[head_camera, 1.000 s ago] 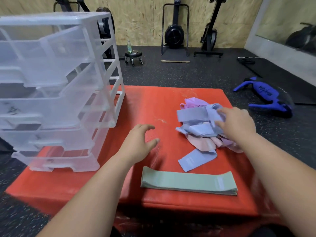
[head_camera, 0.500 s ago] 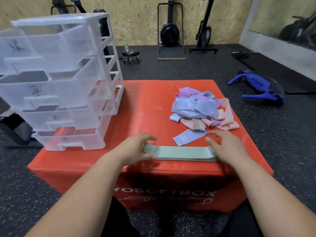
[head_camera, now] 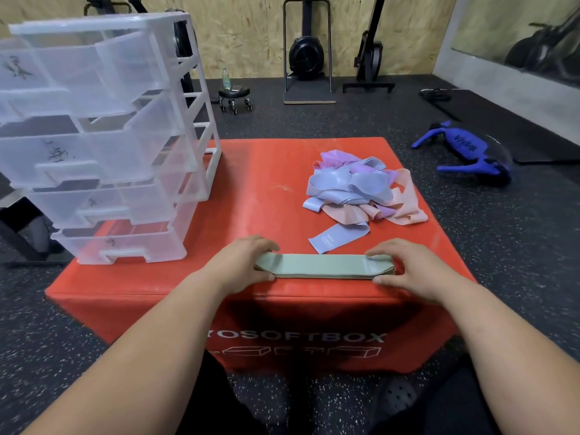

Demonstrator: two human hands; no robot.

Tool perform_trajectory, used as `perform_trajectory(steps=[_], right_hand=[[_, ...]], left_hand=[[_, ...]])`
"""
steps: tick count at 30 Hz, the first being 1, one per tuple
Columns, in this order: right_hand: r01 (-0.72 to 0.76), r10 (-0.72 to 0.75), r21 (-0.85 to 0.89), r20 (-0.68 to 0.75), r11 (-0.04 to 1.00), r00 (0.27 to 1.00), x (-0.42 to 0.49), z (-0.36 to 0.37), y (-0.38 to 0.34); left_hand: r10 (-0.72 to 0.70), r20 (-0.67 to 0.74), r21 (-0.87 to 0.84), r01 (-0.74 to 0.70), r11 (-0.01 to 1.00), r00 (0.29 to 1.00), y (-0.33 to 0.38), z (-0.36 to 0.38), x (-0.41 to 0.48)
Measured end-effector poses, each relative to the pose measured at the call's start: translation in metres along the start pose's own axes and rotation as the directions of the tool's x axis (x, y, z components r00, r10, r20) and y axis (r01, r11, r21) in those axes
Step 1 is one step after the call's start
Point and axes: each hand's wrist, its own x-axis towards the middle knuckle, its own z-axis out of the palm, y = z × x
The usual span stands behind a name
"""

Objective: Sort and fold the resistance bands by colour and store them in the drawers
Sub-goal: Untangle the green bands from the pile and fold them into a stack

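A flat stack of green resistance bands [head_camera: 317, 265] lies along the front edge of the red soft box [head_camera: 257, 189]. My left hand [head_camera: 241, 262] grips the stack's left end, fingers over the top and thumb at the front edge. My right hand [head_camera: 405, 271] holds the right end the same way. A loose pile of blue, purple and pink bands [head_camera: 361, 189] sits at the box's right rear. The clear plastic drawer unit [head_camera: 103, 136] stands on the left of the box, its drawers pulled partly out.
Black speckled gym floor surrounds the box. A blue exercise device [head_camera: 467, 152] lies on the floor to the right. A small wheeled stool with a bottle [head_camera: 233, 94] and upright machines [head_camera: 307, 51] stand by the far wooden wall.
My right hand left the loose pile and both hands came down to the ends of the green stack, then closed round them. The view pulled back from the box.
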Motion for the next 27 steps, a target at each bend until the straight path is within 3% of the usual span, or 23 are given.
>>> perform_trajectory(steps=[8,10,13,18,27], right_hand=[[-0.006,0.006,0.021,0.008,1.000,1.000,0.003,-0.002,0.010],[-0.050,0.046,0.130,0.029,0.990,0.999,0.003,-0.004,0.007],[-0.147,0.173,0.269,-0.076,0.952,0.982,0.006,-0.006,0.004],[-0.304,0.306,0.070,-0.020,0.950,0.952,0.014,0.000,0.013],[-0.532,0.532,0.130,0.041,0.836,0.846,0.029,0.002,0.004]], left_hand=[[0.021,-0.005,0.001,-0.021,1.000,1.000,-0.005,0.000,0.004],[0.065,-0.035,-0.007,-0.065,0.998,0.997,-0.004,0.001,0.005],[0.128,-0.093,-0.005,-0.129,0.992,0.987,-0.001,0.003,0.009],[0.075,-0.067,-0.047,-0.079,0.996,0.995,0.001,0.006,0.012],[-0.001,-0.056,-0.144,-0.007,0.990,0.998,0.001,0.006,0.015]])
